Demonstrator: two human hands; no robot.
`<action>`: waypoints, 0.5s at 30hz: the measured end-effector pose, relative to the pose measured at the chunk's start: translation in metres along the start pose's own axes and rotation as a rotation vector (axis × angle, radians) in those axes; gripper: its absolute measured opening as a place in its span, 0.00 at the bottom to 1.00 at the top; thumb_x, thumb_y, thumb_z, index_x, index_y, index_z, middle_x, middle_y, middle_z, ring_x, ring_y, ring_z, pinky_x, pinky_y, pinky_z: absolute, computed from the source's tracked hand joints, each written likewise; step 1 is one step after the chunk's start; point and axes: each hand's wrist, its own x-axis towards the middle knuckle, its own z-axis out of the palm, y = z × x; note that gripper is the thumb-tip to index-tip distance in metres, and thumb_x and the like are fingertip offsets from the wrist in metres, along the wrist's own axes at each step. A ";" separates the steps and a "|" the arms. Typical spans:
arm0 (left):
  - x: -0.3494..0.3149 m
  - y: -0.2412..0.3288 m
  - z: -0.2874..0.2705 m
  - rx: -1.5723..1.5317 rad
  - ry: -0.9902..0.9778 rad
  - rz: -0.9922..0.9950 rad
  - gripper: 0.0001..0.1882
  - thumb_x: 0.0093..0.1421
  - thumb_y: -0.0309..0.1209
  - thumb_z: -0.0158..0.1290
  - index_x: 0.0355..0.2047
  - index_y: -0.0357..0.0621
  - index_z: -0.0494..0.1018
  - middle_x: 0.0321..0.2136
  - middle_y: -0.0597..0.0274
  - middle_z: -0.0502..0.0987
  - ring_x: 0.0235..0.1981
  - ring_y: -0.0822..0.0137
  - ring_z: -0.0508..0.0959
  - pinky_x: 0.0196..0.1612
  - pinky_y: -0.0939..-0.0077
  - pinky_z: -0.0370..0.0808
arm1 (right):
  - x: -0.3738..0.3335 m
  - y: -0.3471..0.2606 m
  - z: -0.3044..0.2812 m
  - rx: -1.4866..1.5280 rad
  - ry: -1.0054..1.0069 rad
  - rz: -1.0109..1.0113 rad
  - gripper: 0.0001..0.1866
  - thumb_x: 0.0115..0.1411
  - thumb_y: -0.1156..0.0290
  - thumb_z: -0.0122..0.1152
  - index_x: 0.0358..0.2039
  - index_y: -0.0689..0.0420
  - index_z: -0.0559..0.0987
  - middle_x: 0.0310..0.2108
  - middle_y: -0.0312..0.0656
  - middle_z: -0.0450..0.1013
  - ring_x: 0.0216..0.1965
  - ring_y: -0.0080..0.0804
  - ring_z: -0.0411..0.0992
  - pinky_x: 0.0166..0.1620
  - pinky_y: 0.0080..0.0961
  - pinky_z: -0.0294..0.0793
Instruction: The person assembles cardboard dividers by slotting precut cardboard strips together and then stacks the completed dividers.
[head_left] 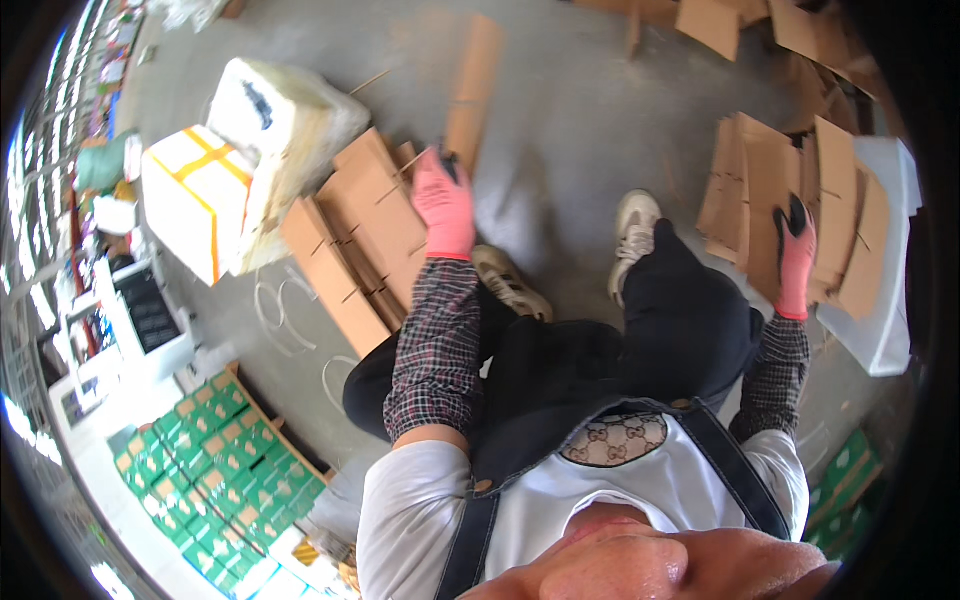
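Observation:
My left hand (pixel 446 205), in a pink glove with dark fingertips, is closed on the near end of a narrow brown cardboard piece (pixel 474 85). That piece is smeared by motion and points away from me over the floor. Just left of the hand, a stack of flattened cardboard boxes (pixel 375 215) leans at a slant. My right hand (pixel 797 255), gloved alike, reaches in among another row of flattened cardboard boxes (pixel 755 180) at the right. Its thumb and fingers are apart against the sheets, and part of the fingers is hard to make out.
White foam boxes (pixel 195 195), one with yellow tape, stand beyond the left stack. A white plastic bin (pixel 890 300) is behind the right row. More cardboard (pixel 710 25) lies at the far right. Green cartons (pixel 215 460) are piled at the near left. Loose strapping (pixel 285 310) lies on the floor.

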 end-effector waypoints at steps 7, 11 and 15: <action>-0.066 0.079 0.129 -0.228 -0.804 -0.305 0.23 0.50 0.38 0.54 0.47 0.51 0.64 0.42 0.57 0.73 0.41 0.56 0.74 0.42 0.63 0.71 | 0.040 -0.140 0.074 0.098 0.028 -0.282 0.20 0.53 0.76 0.54 0.48 0.59 0.68 0.43 0.51 0.70 0.47 0.44 0.68 0.46 0.33 0.69; -0.056 0.110 0.141 -0.276 -0.879 -0.206 0.28 0.46 0.41 0.58 0.49 0.59 0.64 0.41 0.59 0.74 0.42 0.57 0.74 0.44 0.65 0.71 | 0.032 -0.182 0.124 -0.076 -0.099 -0.529 0.20 0.51 0.72 0.54 0.47 0.55 0.69 0.42 0.47 0.68 0.40 0.43 0.71 0.41 0.30 0.71; -0.052 0.127 0.177 -0.048 -1.118 -0.025 0.21 0.51 0.38 0.52 0.46 0.51 0.69 0.38 0.58 0.76 0.40 0.57 0.76 0.41 0.64 0.73 | 0.003 -0.183 0.169 -0.455 -0.452 -0.662 0.23 0.49 0.71 0.53 0.49 0.51 0.68 0.43 0.44 0.65 0.38 0.40 0.70 0.37 0.29 0.72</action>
